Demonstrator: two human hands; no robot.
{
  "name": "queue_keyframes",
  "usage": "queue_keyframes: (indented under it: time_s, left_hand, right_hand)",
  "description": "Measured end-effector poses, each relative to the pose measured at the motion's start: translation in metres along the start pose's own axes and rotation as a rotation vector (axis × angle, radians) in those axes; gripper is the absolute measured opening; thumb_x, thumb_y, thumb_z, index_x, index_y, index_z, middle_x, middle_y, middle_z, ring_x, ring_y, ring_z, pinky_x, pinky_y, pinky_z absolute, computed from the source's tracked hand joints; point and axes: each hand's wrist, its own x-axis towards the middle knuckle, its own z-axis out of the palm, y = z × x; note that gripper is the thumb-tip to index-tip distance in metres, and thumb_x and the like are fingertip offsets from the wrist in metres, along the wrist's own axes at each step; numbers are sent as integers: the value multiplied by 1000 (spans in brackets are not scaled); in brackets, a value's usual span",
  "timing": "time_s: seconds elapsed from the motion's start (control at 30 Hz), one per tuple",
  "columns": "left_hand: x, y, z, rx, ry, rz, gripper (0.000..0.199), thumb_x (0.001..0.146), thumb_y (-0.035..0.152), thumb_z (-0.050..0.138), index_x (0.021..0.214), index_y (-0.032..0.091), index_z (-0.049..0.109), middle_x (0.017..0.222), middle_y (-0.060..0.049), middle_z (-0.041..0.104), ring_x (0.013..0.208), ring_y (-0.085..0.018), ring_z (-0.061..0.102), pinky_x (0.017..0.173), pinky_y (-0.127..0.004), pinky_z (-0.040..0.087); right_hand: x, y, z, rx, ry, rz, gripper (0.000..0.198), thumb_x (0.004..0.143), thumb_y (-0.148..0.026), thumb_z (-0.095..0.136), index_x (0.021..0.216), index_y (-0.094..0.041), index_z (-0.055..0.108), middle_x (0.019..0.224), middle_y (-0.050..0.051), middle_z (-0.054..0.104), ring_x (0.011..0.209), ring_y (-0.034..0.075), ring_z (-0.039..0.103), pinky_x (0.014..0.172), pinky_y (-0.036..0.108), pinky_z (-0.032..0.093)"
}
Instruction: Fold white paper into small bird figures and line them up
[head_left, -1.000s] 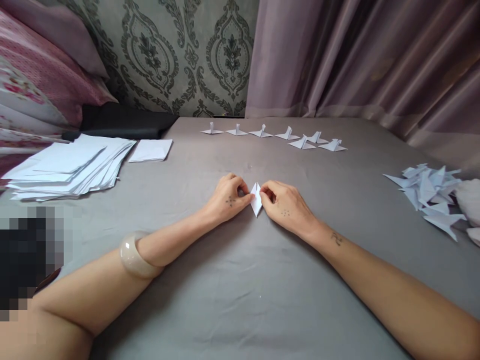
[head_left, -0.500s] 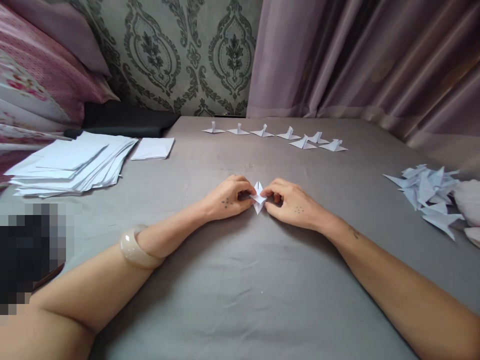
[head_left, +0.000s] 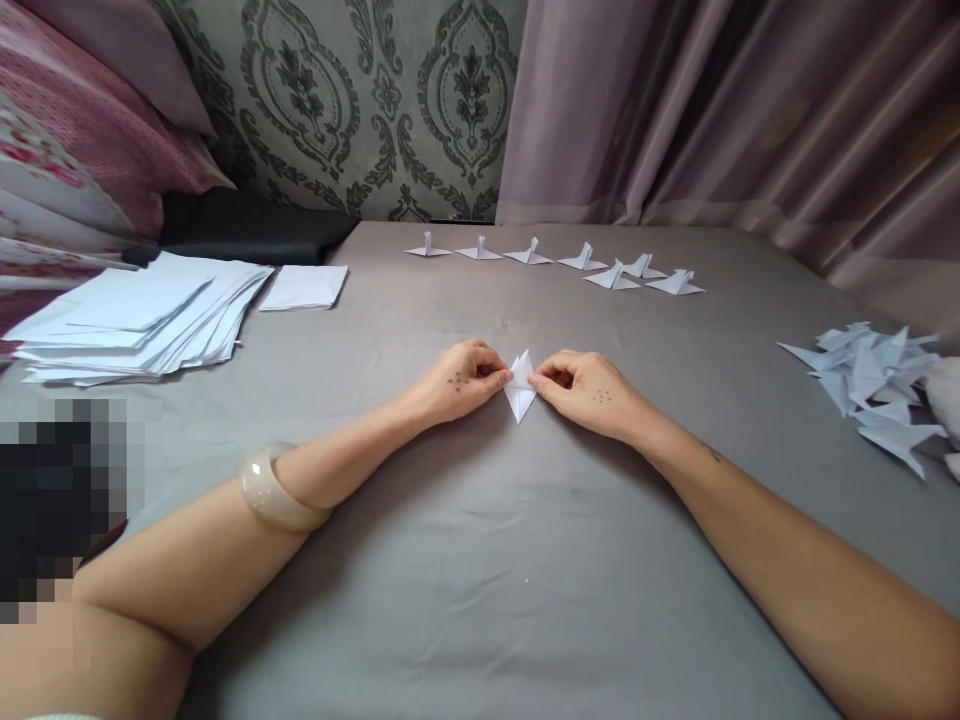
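A small diamond-shaped piece of folded white paper [head_left: 520,392] is held just above or on the grey cloth, at the middle of the view. My left hand [head_left: 466,382] pinches its left corner between thumb and fingers. Its right corner is pinched by my right hand [head_left: 592,392]. Two points stick up at the top of the paper, and one point faces toward me. Creases show across its front. Whether the paper touches the cloth I cannot tell.
Stacked white sheets [head_left: 127,320] lie at the left beside a smaller pile of square paper [head_left: 304,288]. Several folded paper birds [head_left: 529,254] stand in a row at the back. A heap of folded white paper shapes [head_left: 870,370] lies at the right on the grey cloth [head_left: 480,560].
The small flap lying across the folded paper's middle has been raised, so the paper now shows a taller, flatter diamond. Both hands stay pinched at its sides; the view has shifted slightly.
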Motion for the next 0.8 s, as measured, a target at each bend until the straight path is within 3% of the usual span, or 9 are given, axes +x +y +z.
queue_keyframes:
  time_s: [0.27,0.8]
  left_hand:
    - [3,-3,-1,-27,-4,-33,21,82,32,58,72,14,64,90,-5,59,73,-13,53,64,-25,41]
    - [6,1,-3,-132,-57,-119,17,75,28,62,65,14,60,79,-3,57,56,-8,46,48,-21,33]
  right_hand:
    - [1,-8,-3,12,-23,87,23,77,-39,58,72,-19,68,70,1,66,63,13,55,62,28,40]
    - [5,-3,-1,41,-34,118,25,75,-42,59,72,-19,69,67,1,66,60,14,55,56,27,39]
